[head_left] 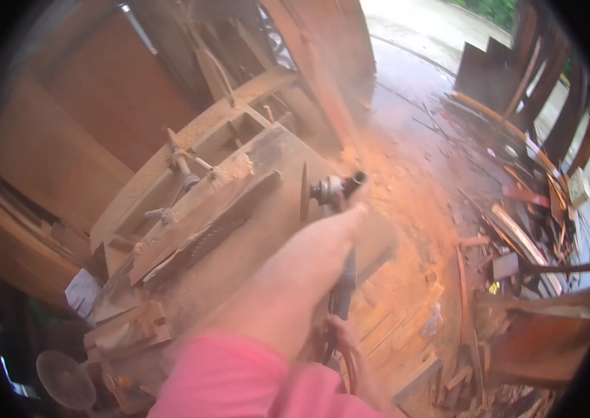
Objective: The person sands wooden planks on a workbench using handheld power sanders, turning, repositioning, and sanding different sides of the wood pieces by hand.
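Note:
A thin round blade stands upright, seen nearly edge-on, above the dusty wooden work surface. Beside it is a metal spindle with a pale section. My left hand reaches across to the spindle's outer end, closed around a dark part I cannot make out. The forearm hides part of the surface. Lower down, my right hand is near the dark front edge of the bench, its fingers bent against something dark. What it grips is unclear. Pink sleeves cover the upper arms.
A jagged board and wooden clamps lie left of the blade. Orange sawdust covers the floor to the right. Scrap wood is piled farther right. Large panels lean at the upper left.

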Tool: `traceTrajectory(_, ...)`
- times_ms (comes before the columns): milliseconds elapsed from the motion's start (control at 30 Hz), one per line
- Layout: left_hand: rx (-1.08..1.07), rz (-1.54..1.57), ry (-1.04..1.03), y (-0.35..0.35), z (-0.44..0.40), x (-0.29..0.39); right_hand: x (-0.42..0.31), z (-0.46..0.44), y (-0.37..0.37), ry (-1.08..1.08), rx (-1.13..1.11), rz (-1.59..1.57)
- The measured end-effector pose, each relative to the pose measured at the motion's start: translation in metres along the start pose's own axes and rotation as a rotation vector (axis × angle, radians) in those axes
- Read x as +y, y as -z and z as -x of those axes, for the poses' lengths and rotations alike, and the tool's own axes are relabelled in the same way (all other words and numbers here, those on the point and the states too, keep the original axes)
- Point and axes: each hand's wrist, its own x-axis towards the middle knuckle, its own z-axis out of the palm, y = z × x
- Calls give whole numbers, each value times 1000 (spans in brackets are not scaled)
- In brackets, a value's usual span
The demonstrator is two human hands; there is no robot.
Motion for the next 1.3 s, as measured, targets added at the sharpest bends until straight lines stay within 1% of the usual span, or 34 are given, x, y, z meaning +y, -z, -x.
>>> traceTrajectory(100,199,65,-44,12,8,17,21,-17,5,-130,-161,-187)
traceTrajectory(167,313,179,-44,25,30,22,19,-31,15,-218,-259,-289)
traceTrajectory(200,320,319,-15,30,46,26,20,-33,24,-275,-299,-339)
traceTrajectory(233,322,521,30,32,70,31,18,-39,32,-329,-373,-420)
traceTrajectory(267,293,813,114,30,105,38,15,-52,42,-389,-451,-496)
traceTrajectory(300,294,1104,209,29,139,46,18,-71,58,-420,-520,-636)
traceTrajectory(333,254,1265,252,16,176,50,25,-92,71,-459,-583,-780)
traceTrajectory(367,221,1423,299,0,216,57,20,-101,68,-463,-763,-935)
traceTrajectory(400,113,1528,483,-18,256,79,12,-102,66,-471,-926,-1094)
traceTrajectory(433,17,1622,671,-44,293,109,3,-102,68,-476,-950,-1034)
traceTrajectory(467,15,1673,767,-81,329,145,-6,-102,70,-476,-982,-971)
traceTrajectory(500,17,1722,864,-114,367,176,-10,-102,75,-516,-885,-930)
traceTrajectory(533,-94,1735,948,-130,410,190,-9,-106,84,-549,-794,-881)
traceTrajectory(567,-203,1749,1029,-141,453,202,3,-125,109,-453,-610,-777)
traceTrajectory(600,-215,1676,1127,-153,491,221,17,-141,128,-348,-431,-665)
traceTrajectory(633,-232,1602,1218,-157,523,239,12,-133,127,-352,-534,-552)
traceTrajectory(667,-320,1533,1263,-150,551,238,-1,-124,125,-353,-636,-442)
traceTrajectory(733,-496,1406,1326,-134,603,226,-20,-119,119,-254,-393,-124)
traceTrajectory(767,-505,1380,1318,-133,623,236,-33,-116,115,-188,-276,34)
traceTrajectory(833,-514,1318,1308,-150,664,265,-54,-113,96,-56,-98,214)
traceTrajectory(900,-503,1265,1424,-167,707,293,-78,-96,62,102,-12,272)
traceTrajectory(967,-464,1256,1505,-178,745,314,-102,-62,20,258,-30,215)
traceTrajectory(1033,-394,1280,1564,-189,779,327,-126,-17,-23,360,-197,-3)
traceTrajectory(1067,-348,1278,1543,-193,788,330,-132,4,-41,341,-347,-176)
traceTrajectory(1100,-302,1274,1518,-198,793,327,-133,18,-56,265,-518,-346)
traceTrajectory(1133,-278,1289,1451,-203,797,322,-128,25,-71,181,-669,-424)
traceTrajectory(1167,-253,1300,1388,-213,798,317,-112,-19,-81,398,-748,74)
traceTrajectory(1200,-229,1309,1298,-228,798,315,-99,-70,-82,814,-658,852)
traceTrajectory(1233,-207,1313,1212,-242,796,313,-86,-119,-84,1139,-554,1253)
traceTrajectory(1267,-195,1351,1149,-265,785,320,-32,-51,-144,724,-539,1024)
traceTrajectory(1300,-189,1376,1090,-289,777,326,32,48,-225,374,-420,734)
